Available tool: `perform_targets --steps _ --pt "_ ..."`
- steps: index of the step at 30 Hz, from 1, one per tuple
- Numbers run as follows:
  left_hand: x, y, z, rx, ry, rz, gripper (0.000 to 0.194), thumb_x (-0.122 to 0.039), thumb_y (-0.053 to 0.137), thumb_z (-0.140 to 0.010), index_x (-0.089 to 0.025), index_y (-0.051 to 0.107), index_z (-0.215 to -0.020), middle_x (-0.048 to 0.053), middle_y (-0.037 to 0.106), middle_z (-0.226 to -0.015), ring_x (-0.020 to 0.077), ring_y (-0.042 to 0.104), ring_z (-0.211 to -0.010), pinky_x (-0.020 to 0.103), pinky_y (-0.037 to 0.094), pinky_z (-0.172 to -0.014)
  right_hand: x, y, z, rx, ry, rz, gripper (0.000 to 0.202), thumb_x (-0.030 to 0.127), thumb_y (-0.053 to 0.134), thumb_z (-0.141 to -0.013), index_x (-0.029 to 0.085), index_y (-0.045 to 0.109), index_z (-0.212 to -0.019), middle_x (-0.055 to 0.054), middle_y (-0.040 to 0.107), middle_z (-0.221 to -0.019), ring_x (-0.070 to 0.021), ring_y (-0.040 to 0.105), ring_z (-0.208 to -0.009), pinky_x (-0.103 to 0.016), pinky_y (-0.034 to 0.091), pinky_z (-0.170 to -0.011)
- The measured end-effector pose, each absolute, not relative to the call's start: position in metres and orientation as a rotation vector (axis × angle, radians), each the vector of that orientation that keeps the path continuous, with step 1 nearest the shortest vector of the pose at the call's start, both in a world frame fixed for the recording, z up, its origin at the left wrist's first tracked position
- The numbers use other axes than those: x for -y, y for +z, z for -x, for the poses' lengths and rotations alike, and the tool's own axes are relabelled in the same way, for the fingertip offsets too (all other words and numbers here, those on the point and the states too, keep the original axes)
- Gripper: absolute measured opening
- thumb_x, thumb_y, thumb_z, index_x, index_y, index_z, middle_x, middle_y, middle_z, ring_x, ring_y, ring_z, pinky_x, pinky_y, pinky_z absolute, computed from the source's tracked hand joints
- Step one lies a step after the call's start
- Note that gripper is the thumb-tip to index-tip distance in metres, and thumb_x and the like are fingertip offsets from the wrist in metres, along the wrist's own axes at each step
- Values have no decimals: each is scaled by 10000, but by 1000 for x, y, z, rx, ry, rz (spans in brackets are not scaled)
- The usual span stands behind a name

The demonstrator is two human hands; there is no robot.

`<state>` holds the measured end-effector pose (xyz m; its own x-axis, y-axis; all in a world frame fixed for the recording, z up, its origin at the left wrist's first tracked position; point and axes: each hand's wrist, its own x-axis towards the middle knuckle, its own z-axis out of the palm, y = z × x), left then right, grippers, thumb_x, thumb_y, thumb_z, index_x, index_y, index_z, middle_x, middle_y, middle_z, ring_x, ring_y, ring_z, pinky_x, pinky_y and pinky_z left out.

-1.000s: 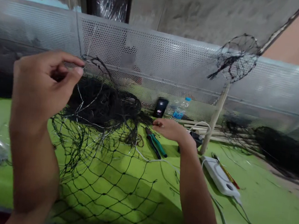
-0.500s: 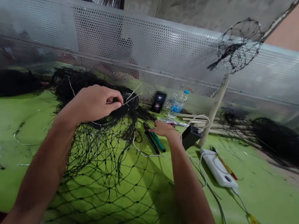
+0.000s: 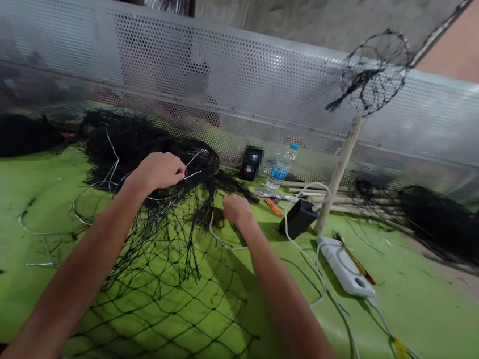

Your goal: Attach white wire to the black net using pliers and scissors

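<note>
My left hand [image 3: 160,172] is closed over the bunched black netting [image 3: 132,139], fingers curled. Two thin pale wire ends [image 3: 194,173] stick out to the right of its fingertips. The netting spreads toward me as a wide black mesh [image 3: 183,305] on the green table surface [image 3: 283,332]. My right hand [image 3: 236,208] is closed just right of the netting's loose strands, knuckles up. Whatever it grips is hidden beneath the fingers. The green-handled pliers seen earlier are out of sight at or under this hand and forearm.
Behind stands a perforated metal panel [image 3: 241,82]. To the right are a water bottle [image 3: 281,169], a black box-shaped adapter [image 3: 299,217], a white power bank [image 3: 344,266] with cables, and an upright wooden stick [image 3: 338,173]. Loose wire [image 3: 37,232] lies left.
My right hand has moved left toward the netting and closed; the pliers no longer show on the table. My left hand has shifted right and slightly down. The view has turned slightly.
</note>
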<state>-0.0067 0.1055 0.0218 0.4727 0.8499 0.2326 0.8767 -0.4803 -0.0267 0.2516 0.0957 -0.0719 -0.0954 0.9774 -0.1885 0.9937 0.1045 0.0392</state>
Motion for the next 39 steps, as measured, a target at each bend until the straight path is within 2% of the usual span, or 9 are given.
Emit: perform_targets --steps 5,11,15,17,20,25,30,36,39 --pt "-106 27 4 1398 -355 2512 294 -298 539 -972 -214 821 -969 90 783 -953 238 680 -900 373 434 -922 -103 -74 -258 -2289 -267 -2055 399 376 704 -1021 168 646 -1357 -130 664 -1372 -269 697 -1162 -478 612 -973" --pt "-94 29 -6 1263 -438 2592 319 -285 507 -1009 -186 803 -1075 109 767 -1078 230 670 -937 384 449 -931 -117 -70 -271 -2536 -613 -2214 342 379 703 -1021 181 679 -1299 -96 693 -1321 -251 713 -1102 -442 626 -923" --pt "-88 24 -16 1208 -492 2689 268 -251 567 -981 -197 799 -1105 100 779 -1102 229 686 -941 373 481 -913 -115 -55 -273 -2868 -910 -2366 240 382 679 -1009 144 697 -1031 -29 715 -959 -168 693 -817 -310 592 -721" --pt "-85 22 -23 1186 -568 2722 300 -230 538 -996 -183 781 -1164 120 766 -1185 244 693 -1003 391 487 -940 -109 -43 -272 -3039 -1112 -2404 229 378 589 -986 176 617 -881 36 598 -714 -118 583 -599 -242 483 -558" --pt "-80 23 -37 1151 -727 2791 360 -241 455 -1049 -180 738 -1262 122 741 -1297 247 691 -1106 398 489 -975 -94 -21 -268 -3249 -1446 -2304 159 390 499 -894 241 492 -840 81 489 -609 -96 439 -456 -229 354 -451" --pt "-73 24 -50 1133 -891 2999 357 -300 427 -1074 -210 755 -1179 39 805 -1014 147 684 -785 288 488 -736 -72 3 -260 -3365 -1706 -2050 202 435 568 -818 258 477 -855 51 604 -677 -99 497 -450 -235 385 -450" --pt "-76 23 -46 1130 -950 3119 280 -281 524 -1011 -188 785 -972 2 742 -758 101 570 -615 254 391 -617 -66 8 -257 -3269 -1445 -2181 288 545 535 -920 261 504 -956 -8 718 -861 -115 586 -516 -262 468 -519" --pt "-81 25 -33 1236 -1061 3038 303 -315 555 -992 -152 811 -999 47 745 -771 106 508 -584 293 337 -614 -71 -11 -277 -2480 -874 -2573 313 459 751 -941 174 693 -1057 -122 753 -1115 -273 729 -1022 -403 579 -880" --pt "-84 26 -26 1239 -1069 3052 305 -321 573 -976 -146 822 -1006 60 756 -774 114 525 -586 301 342 -618 -71 -33 -283 -2081 -796 -2579 324 397 706 -1013 174 694 -1248 -112 708 -1289 -260 708 -1119 -469 602 -963"
